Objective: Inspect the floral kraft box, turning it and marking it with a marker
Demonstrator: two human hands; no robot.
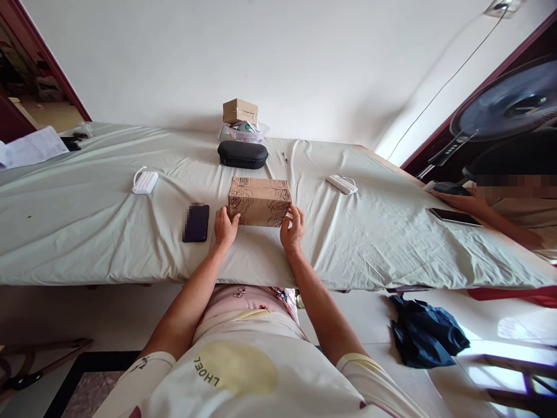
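A brown cardboard box (260, 201) printed with flower outlines stands on the table covered by a pale green sheet (87, 220). My left hand (225, 227) presses against its lower left corner, fingers curled onto the box. My right hand (293, 228) cups its lower right corner, fingers bent around the edge. Both hands grip the box from the near side.
A dark phone (196, 223) lies left of my left hand. Behind the box are a black oval case (242, 154), a clear tub (246, 133) with a small cardboard box (239, 110), and two white devices (145, 182) (342, 184). Another person's arm (487, 215) rests at the right by a phone (455, 216).
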